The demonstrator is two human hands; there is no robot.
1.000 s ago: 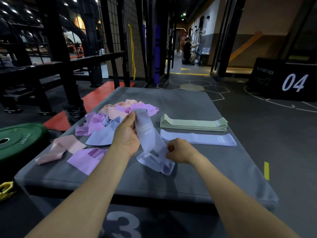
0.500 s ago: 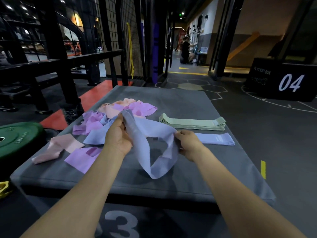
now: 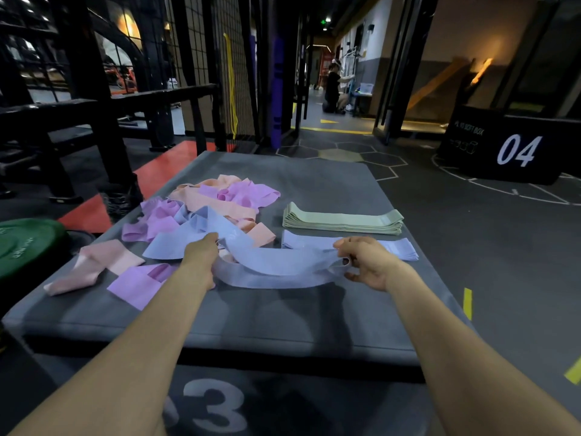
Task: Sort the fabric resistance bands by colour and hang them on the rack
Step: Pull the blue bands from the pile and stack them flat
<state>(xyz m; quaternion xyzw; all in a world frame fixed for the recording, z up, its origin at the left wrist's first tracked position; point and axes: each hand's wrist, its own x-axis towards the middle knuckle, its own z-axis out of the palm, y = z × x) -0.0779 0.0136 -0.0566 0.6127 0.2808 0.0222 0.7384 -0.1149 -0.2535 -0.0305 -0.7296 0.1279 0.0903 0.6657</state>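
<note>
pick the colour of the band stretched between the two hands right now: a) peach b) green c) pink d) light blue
d: the band held between the left hand and the right hand is light blue, matching the flat light blue pile just behind the right hand, while the green stack lies untouched farther back on the grey box top.

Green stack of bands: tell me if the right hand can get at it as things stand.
Probably yes. The green stack lies just beyond the right hand with only the flat blue stack between, but that hand grips a blue band it must drop first.
</note>
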